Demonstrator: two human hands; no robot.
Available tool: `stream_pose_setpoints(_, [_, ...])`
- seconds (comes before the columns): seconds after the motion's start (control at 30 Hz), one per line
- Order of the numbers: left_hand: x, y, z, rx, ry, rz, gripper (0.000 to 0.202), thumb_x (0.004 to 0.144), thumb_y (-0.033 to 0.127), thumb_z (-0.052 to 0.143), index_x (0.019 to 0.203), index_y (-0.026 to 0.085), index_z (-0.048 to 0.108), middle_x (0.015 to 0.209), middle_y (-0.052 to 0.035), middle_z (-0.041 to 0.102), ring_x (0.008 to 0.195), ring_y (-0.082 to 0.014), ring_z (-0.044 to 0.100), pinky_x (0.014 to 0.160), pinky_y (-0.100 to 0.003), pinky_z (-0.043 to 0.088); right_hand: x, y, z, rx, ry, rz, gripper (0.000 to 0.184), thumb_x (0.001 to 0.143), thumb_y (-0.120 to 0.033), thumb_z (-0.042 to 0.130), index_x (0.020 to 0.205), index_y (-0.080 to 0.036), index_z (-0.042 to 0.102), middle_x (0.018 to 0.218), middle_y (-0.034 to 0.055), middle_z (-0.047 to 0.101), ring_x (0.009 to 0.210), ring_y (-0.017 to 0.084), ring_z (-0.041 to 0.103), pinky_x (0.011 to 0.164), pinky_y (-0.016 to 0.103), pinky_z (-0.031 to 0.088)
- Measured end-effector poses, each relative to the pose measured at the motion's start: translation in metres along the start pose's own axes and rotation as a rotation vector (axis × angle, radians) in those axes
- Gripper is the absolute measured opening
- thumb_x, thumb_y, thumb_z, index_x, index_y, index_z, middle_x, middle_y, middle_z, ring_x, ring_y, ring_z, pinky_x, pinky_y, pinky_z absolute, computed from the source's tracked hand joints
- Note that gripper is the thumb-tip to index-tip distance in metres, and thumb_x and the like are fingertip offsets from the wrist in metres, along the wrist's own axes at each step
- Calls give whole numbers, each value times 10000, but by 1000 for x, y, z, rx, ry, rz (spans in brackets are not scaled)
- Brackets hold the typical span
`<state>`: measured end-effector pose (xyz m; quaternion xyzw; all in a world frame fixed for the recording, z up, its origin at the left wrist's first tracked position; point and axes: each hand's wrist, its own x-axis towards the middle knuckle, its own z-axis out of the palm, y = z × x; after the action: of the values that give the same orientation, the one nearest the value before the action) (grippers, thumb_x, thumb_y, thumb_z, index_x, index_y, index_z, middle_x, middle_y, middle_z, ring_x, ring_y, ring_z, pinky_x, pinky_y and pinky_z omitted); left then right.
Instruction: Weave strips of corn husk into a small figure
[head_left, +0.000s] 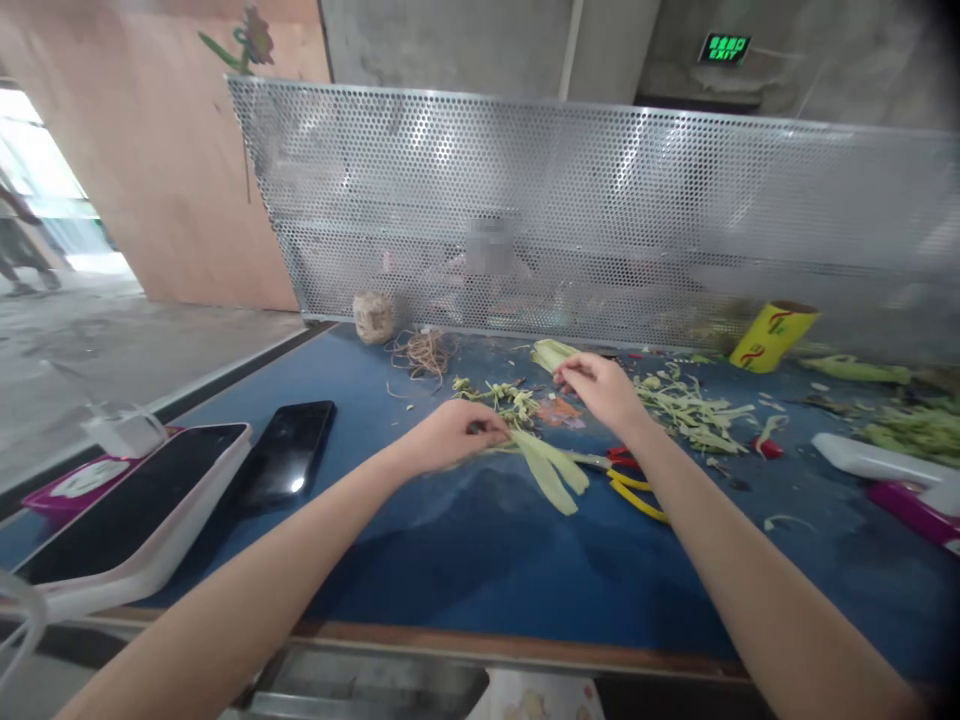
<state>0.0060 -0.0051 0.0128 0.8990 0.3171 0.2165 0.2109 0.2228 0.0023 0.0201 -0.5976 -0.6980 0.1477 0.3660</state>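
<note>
My left hand is closed in a pinch on pale green corn husk strips, whose wide ends fan out to the right above the table. Farther back, my right hand has its fingers pinched at the near end of another corn husk piece lying on the table. Scissors with yellow and red handles lie between my forearms, partly hidden by the right one. Small curled husk scraps are scattered just beyond my left hand.
A blue table ends at a perforated metal screen. To the left are a black phone, a larger white-edged device, brown twine and a pale roll. Rightward lie shredded husks, a yellow tape roll and a white device.
</note>
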Motion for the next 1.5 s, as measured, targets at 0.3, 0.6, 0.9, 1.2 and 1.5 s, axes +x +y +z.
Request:
stream_pose_setpoints(0.3, [-1, -10, 13, -514, 332, -280, 210, 788, 304, 470, 817, 142, 600, 734, -49, 652, 599, -118, 574, 568, -235, 462, -35, -19, 36, 395, -590, -84, 241, 821, -343, 441, 935, -164, 555, 829, 28, 641, 552, 76, 534, 529, 202, 435])
stream_pose_setpoints(0.6, [0, 3, 24, -755, 413, -364, 221, 660, 346, 638, 732, 136, 637, 631, -12, 619, 552, -112, 527, 532, -231, 442, -42, -25, 64, 545, -313, -60, 167, 772, -280, 504, 762, -144, 600, 691, 19, 597, 614, 118, 535, 573, 222, 410])
stream_pose_setpoints(0.9, [-2, -1, 20, -795, 471, -437, 234, 718, 378, 586, 733, 152, 644, 743, -41, 640, 696, -147, 557, 532, -213, 418, -40, -18, 61, 643, -301, 34, 220, 809, -317, 440, 802, -176, 609, 668, 10, 570, 517, 103, 485, 441, 209, 364])
stream_pose_setpoints(1.2, [-3, 6, 25, -815, 387, -585, 330, 692, 450, 587, 602, 136, 541, 537, 29, 473, 495, -80, 427, 417, -176, 344, -39, -16, 57, 543, -152, -13, 278, 817, -278, 402, 913, -170, 640, 710, 23, 618, 591, 128, 521, 515, 227, 397])
stream_pose_setpoints(1.5, [-4, 10, 31, -930, 220, -647, 405, 654, 536, 572, 581, 142, 513, 520, 29, 450, 451, -73, 417, 379, -169, 296, -44, -19, 58, 377, -105, -228, 257, 835, -268, 401, 786, -200, 644, 749, 26, 625, 760, 170, 560, 724, 289, 431])
